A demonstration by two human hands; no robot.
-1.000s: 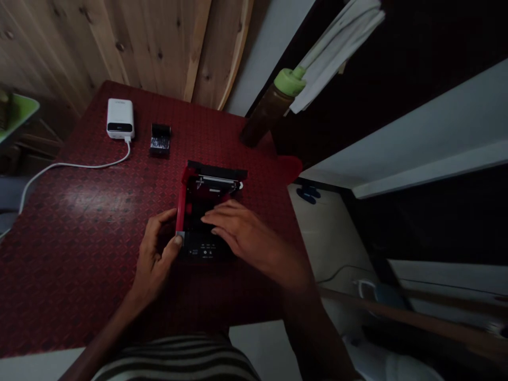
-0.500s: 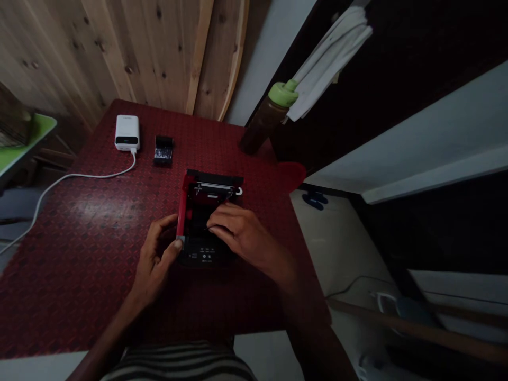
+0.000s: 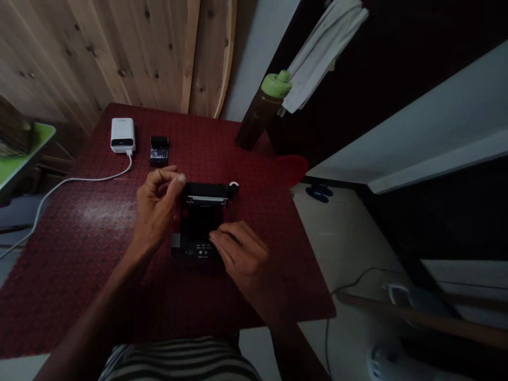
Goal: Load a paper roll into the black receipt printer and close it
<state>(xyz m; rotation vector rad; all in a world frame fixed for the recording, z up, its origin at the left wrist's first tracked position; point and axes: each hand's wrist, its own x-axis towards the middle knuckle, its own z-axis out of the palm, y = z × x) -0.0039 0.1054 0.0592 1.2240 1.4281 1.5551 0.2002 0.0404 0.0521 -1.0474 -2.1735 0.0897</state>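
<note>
"What's on the red table (image 3: 107,254)?"
"The black-and-red device (image 3: 200,223): likely light, stiff; best held by its sides."
"Gripped?"
"Can't tell. Left hand (image 3: 157,198) at 1 corner of the raised lid (image 3: 206,190), perhaps fragile; right hand (image 3: 244,251), fingertips bunched, by the button panel (image 3: 201,251)."

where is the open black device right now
In the head view, the device sits left of centre on the red tabletop, between the left hand and right hand, nearer than the green-capped bottle.

A home, by its look; slippers (image 3: 316,194) on the floor (image 3: 333,238); a hanging white cloth (image 3: 323,47); knotty wood panelling (image 3: 135,47).
</note>
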